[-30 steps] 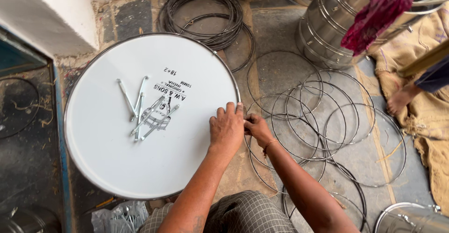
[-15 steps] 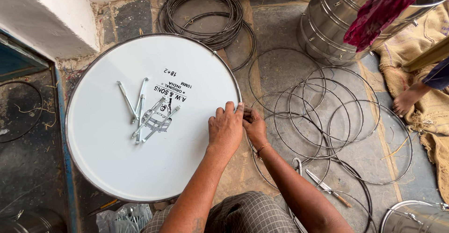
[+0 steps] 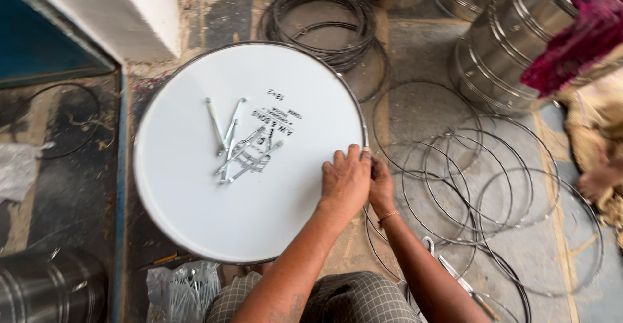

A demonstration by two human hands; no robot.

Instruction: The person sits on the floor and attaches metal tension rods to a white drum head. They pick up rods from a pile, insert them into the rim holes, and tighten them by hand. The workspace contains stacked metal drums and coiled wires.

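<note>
A large round white drum head (image 3: 195, 187) with a thin metal rim lies flat on the floor in front of me. A small pile of shiny metal rods (image 3: 241, 146) rests near its middle, beside some black print. My left hand (image 3: 346, 181) lies palm down on the skin at the right edge, fingertips reaching the rim. My right hand (image 3: 383, 185) is tucked just beside and partly under it, fingers closed on the rim; a thin bangle shows at that wrist.
Several loose wire rings (image 3: 454, 187) overlap on the floor to the right, with a hand tool (image 3: 454, 271) among them. A coil of dark rings (image 3: 324, 15) and steel drum shells (image 3: 500, 57) stand beyond. Another person's foot (image 3: 596, 181) is at far right. A plastic bag of metal parts (image 3: 182, 287) is near my knee.
Both hands stay at the drum's right rim. My right hand has slid closer in under the left. The view has shifted slightly.
</note>
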